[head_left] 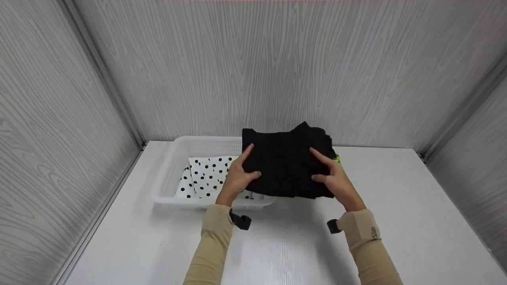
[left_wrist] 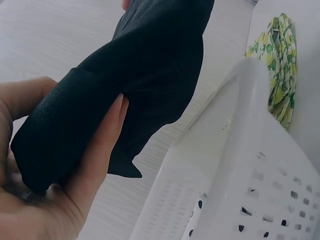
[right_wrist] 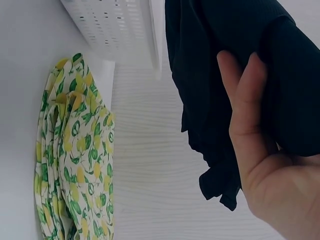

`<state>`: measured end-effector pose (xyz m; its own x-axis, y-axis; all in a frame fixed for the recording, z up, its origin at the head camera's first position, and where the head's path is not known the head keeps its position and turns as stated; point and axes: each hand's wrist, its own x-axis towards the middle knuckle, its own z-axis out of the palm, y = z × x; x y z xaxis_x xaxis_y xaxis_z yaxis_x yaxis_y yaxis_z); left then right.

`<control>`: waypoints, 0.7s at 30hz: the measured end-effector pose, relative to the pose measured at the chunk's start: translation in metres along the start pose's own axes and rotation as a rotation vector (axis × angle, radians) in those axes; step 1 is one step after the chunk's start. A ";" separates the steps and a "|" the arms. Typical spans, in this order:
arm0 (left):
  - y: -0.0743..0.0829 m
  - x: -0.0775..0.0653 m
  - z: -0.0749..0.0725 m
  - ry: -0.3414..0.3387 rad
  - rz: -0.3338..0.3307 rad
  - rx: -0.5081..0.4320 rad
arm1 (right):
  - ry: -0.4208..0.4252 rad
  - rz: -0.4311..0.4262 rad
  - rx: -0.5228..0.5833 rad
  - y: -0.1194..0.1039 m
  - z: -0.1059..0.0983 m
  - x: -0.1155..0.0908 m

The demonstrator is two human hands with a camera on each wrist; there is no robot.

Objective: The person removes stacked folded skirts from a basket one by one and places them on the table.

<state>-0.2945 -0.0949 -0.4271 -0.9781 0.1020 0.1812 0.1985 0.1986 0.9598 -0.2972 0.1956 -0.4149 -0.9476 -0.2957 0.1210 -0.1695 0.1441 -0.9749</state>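
Note:
Both hands hold up a folded black garment (head_left: 283, 164) over the table, partly in front of a white plastic basket (head_left: 164, 186). My left hand (head_left: 237, 178) grips its left side, thumb on the near face and fingers along the other, as the left wrist view shows around the dark cloth (left_wrist: 145, 75). At the opposite side my right hand (head_left: 336, 180) grips the cloth, and loose folded layers hang past its fingers in the right wrist view. Inside the basket lies a white cloth with black dots (head_left: 210, 174), its right part hidden behind the garment.
A folded cloth with a lemon and leaf print (right_wrist: 82, 155) lies on the white table (head_left: 396, 198) beside the basket, against the back wall (head_left: 269, 67). In the head view the garment hides most of it. Grey wood-grain panels (head_left: 51, 118) enclose the table on the sides.

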 end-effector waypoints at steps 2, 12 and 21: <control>0.000 -0.002 0.004 -0.003 -0.006 -0.010 | -0.010 0.002 0.002 0.001 -0.003 -0.003; -0.003 -0.014 0.023 -0.024 -0.013 -0.035 | 0.006 -0.003 -0.055 0.009 -0.016 -0.020; -0.001 -0.018 0.034 -0.043 -0.029 -0.054 | 0.010 -0.004 -0.040 0.011 -0.024 -0.033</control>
<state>-0.2747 -0.0639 -0.4387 -0.9796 0.1389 0.1451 0.1656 0.1495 0.9748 -0.2747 0.2298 -0.4253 -0.9493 -0.2873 0.1274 -0.1842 0.1803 -0.9662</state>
